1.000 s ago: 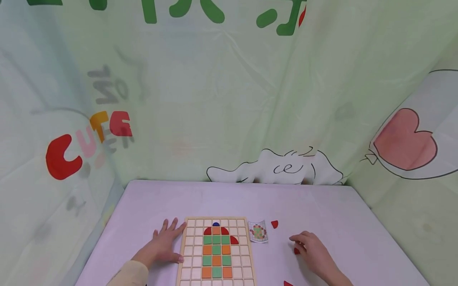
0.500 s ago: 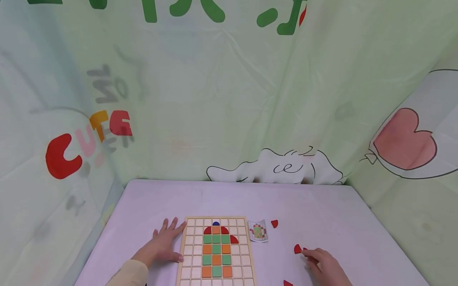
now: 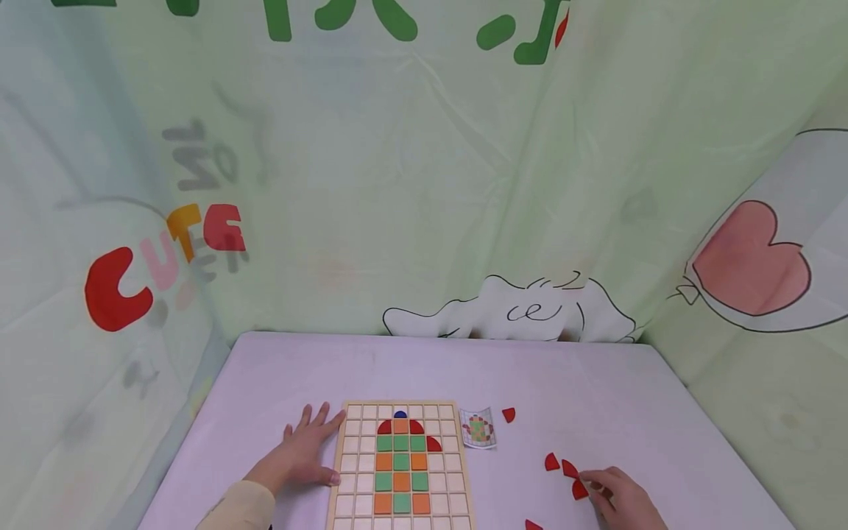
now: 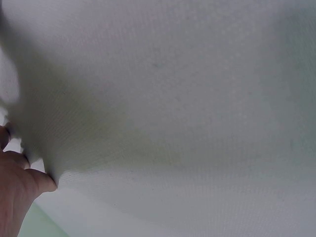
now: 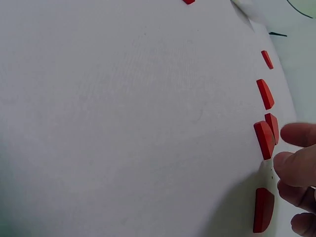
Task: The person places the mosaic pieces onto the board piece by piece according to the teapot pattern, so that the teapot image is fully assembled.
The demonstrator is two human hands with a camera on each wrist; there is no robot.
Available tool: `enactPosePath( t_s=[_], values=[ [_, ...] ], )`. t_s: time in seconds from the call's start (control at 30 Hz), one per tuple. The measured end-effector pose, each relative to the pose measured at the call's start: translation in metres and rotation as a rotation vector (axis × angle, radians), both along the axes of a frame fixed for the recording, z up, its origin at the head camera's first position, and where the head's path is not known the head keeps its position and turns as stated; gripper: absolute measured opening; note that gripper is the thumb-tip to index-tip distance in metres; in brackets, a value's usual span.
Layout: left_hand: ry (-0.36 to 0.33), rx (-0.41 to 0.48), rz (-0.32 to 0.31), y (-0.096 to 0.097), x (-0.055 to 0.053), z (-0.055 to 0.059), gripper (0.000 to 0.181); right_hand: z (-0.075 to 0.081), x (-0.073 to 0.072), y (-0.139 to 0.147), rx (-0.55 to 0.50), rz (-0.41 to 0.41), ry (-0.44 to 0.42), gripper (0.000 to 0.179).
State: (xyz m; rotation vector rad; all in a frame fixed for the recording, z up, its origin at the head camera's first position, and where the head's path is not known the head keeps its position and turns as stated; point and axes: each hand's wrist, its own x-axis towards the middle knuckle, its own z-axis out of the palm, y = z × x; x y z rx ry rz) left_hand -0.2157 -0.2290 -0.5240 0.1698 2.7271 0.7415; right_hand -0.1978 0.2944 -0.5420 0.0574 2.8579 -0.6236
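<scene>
My left hand point(image 3: 301, 453) is spread at the left edge of a wooden grid board point(image 3: 351, 444), its index fingertip and thumb right at the frame. Green and orange square tiles, red quarter-circle tiles and a blue half-round one form a figure on the board. To the right, my right hand point(image 3: 619, 495) has its fingertips beside a red quarter-circle tile point(image 3: 579, 490). Another red tile point(image 3: 570, 469) lies close against it. In the right wrist view, thumb and index finger are apart, with a further red tile point(image 5: 264, 210) below them, hidden from the head view.
A small printed pattern card point(image 3: 478, 429) lies at the board's right edge. More loose red tiles lie around, one point(image 3: 509, 415) beyond the card and one point(image 3: 533, 525) near the front. A printed curtain point(image 3: 424, 221) stands behind the lilac table point(image 3: 298, 368).
My right hand has moved to the right and nearer, uncovering and spreading red tiles that lay under its fingers. The left hand and the board stay in place.
</scene>
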Motion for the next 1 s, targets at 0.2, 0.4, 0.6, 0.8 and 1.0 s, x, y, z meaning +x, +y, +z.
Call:
enactPosePath(
  t_s=[0.2,0.4,0.6,0.8,1.0],
  values=[
    [0.004,0.002,0.002,0.000,0.000,-0.002,0.111,-0.001,-0.003,0.001,-0.034,0.024,0.016,0.032],
    [0.001,0.006,0.004,-0.001,0.000,-0.005,0.111,0.005,-0.014,-0.006,-0.060,0.022,-0.010,0.039],
    [-0.004,0.012,0.002,-0.001,0.001,-0.006,0.110,0.006,-0.022,-0.014,-0.042,0.018,-0.017,0.040],
    [-0.002,-0.002,0.004,-0.001,0.000,-0.006,0.110,0.006,-0.025,-0.020,-0.035,-0.024,-0.029,0.041],
    [0.005,0.006,0.000,-0.001,0.000,-0.002,0.110,0.003,-0.028,-0.022,-0.054,-0.072,-0.036,0.042]
  ],
)
